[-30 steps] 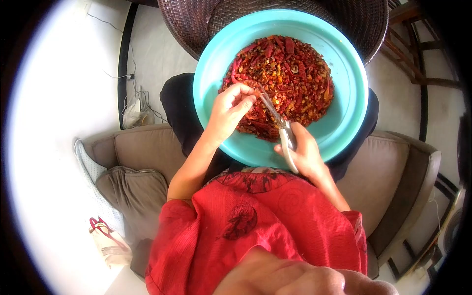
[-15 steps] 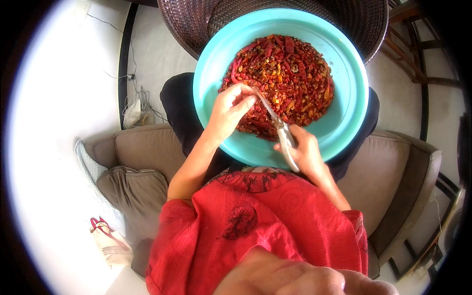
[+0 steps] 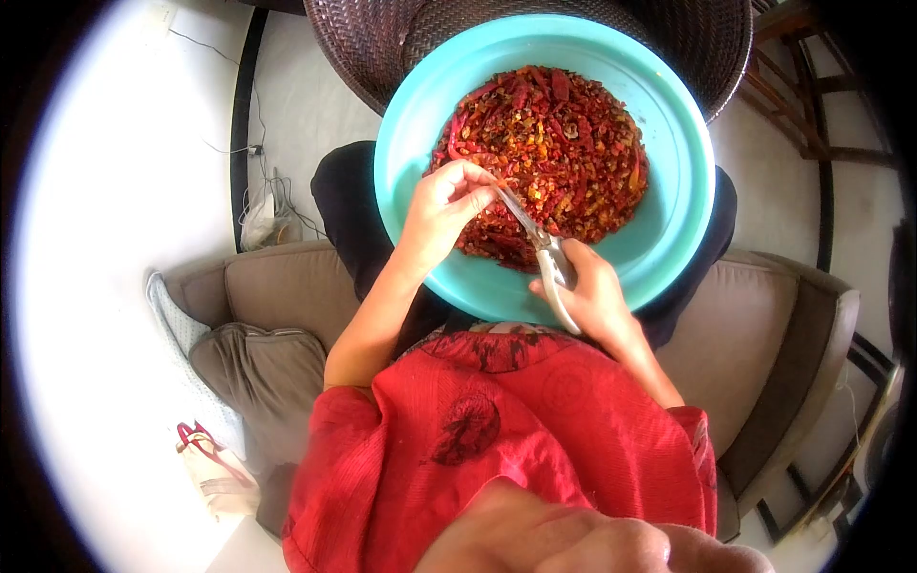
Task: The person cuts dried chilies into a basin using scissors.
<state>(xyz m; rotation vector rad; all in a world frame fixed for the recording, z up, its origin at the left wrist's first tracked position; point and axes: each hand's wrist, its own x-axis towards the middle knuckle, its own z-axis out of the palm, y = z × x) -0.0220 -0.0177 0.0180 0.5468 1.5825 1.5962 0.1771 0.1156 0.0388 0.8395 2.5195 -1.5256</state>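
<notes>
I am watching from far away as the left hand [image 3: 441,212] is pinching what looks like a small red piece [image 3: 499,184] between thumb and finger. The right hand [image 3: 592,294] is curling its fingers around the scissors [image 3: 548,260], and the blades are pointing at the left fingertips. Both hands are staying over the big blue-green basin [image 3: 680,215], where a heap of red and yellow bits [image 3: 564,143] is lying. I am thinking the left fingertips should be sitting a little back from the blades, because they look very near. Short, slow snips over the heap should be working best.
</notes>
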